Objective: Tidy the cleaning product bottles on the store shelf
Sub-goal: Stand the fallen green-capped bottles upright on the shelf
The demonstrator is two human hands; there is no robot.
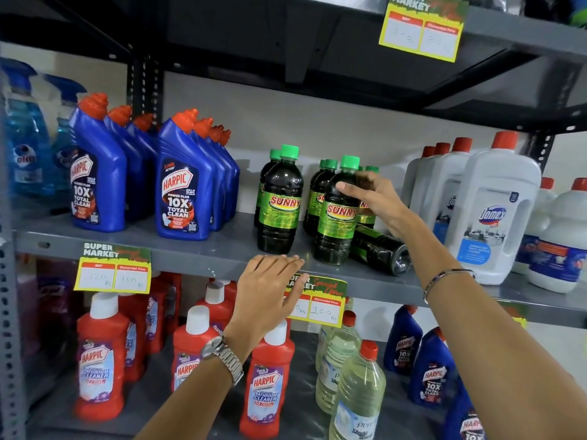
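Grey metal shelf [197, 249] carries blue Harpic bottles [184, 185] well left of both hands. Left hand [268, 287] rests flat and empty on its front edge. Right hand [378, 201] grips an upright Sunny bottle [338, 214], just above a toppled one [381, 249].

Even indoor light, fairly bright on the middle shelf [197, 249]; underside of the top shelf [286, 33] dark. Soft shadows on the back wall [317, 122] behind the bottles. Small glare spots on the lying dark bottle [386, 250]. Wide-angle bend at edges, left upright [8, 312] curved. Spray bottles [25, 147] far left blurred; centre labels sharp.
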